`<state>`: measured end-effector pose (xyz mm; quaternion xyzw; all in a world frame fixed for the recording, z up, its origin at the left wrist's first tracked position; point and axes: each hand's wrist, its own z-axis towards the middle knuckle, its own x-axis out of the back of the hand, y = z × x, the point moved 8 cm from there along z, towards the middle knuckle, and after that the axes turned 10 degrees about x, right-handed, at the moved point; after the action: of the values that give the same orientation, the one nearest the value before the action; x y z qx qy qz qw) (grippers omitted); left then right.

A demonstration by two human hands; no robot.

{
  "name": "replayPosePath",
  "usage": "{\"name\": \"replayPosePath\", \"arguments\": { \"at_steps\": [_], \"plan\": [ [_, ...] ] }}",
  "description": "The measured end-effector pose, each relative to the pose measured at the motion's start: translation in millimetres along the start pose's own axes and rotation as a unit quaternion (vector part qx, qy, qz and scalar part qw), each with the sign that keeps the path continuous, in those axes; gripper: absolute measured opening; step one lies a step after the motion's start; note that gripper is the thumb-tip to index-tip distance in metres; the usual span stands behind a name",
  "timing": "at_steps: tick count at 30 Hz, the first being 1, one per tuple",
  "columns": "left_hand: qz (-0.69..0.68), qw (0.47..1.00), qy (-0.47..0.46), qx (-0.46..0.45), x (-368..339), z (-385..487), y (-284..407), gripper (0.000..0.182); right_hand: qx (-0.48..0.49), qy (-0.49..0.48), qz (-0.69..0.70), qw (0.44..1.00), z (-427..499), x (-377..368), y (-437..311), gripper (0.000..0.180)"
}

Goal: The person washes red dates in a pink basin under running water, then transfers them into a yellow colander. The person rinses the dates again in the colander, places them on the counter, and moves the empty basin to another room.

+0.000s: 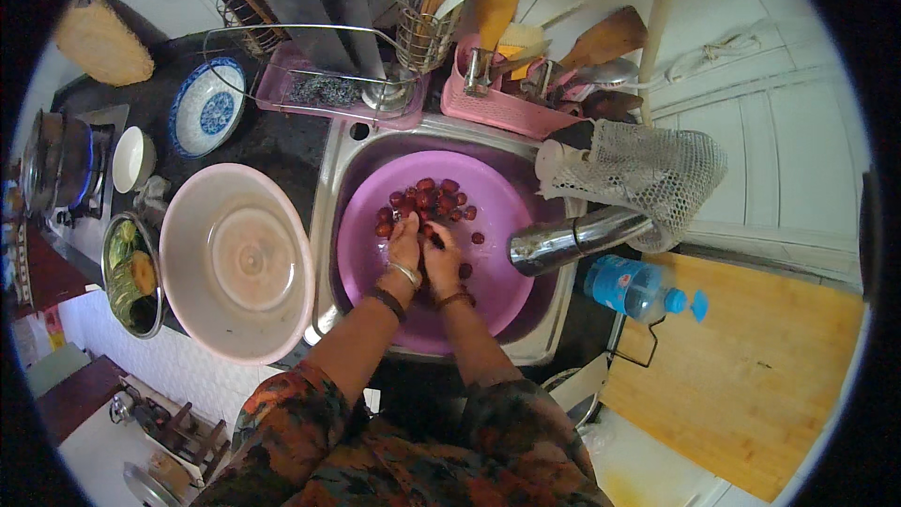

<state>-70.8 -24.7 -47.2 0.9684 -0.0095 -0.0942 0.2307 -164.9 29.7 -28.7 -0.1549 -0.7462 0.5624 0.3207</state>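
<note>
A purple plastic basin (496, 190) sits inside a stainless steel sink (327, 225). Dark red fruits that look like jujubes (426, 197) are heaped toward its far side, and a few lie apart on the right. My left hand (405, 243), with a bracelet at the wrist, reaches the near edge of the heap. Close against it, my right hand (442, 262) curls its fingers around dark red fruit. What lies between the palms is hidden. The chrome faucet (545, 248) points over the basin's right rim.
Left of the sink stands a pale pink basin (190, 239), beside a metal bowl of cut squash (130, 274). A pot heats over a blue flame (90, 162). A knife rack (320, 28) and pink utensil basket (507, 109) stand behind. A plastic bottle (633, 289) lies near a wooden board (739, 366).
</note>
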Motion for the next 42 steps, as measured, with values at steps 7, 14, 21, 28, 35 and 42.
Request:
{"name": "replayPosePath", "arguments": {
  "at_steps": [7, 14, 21, 28, 35, 42],
  "plan": [
    [-0.143, 0.975, -0.151, 0.074, 14, -5, -19, 0.046, 0.058, -0.032, 0.003, 0.998, -19, -19, -61, 0.043],
    [-0.163, 0.971, -0.156, 0.081, -9, -35, 14, 0.061, 0.102, -0.061, -0.062, 0.991, -41, -17, -88, 0.047],
    [-0.158, 0.922, -0.324, 0.14, -37, -82, -16, 0.05, 0.128, 0.011, -0.213, 0.969, 19, 32, -57, 0.031],
    [0.035, 0.98, 0.096, -0.173, 66, -37, 23, 0.054, 0.262, 0.001, -0.35, 0.899, 65, 27, -79, 0.042],
    [-0.238, 0.964, -0.088, 0.076, 29, -20, 18, 0.055, 0.091, -0.142, -0.046, 0.985, 34, -44, -43, 0.038],
    [0.299, 0.926, -0.088, -0.212, 31, -24, 45, 0.052, 0.179, -0.032, -0.02, 0.983, -22, -37, -110, 0.032]
  ]
}}
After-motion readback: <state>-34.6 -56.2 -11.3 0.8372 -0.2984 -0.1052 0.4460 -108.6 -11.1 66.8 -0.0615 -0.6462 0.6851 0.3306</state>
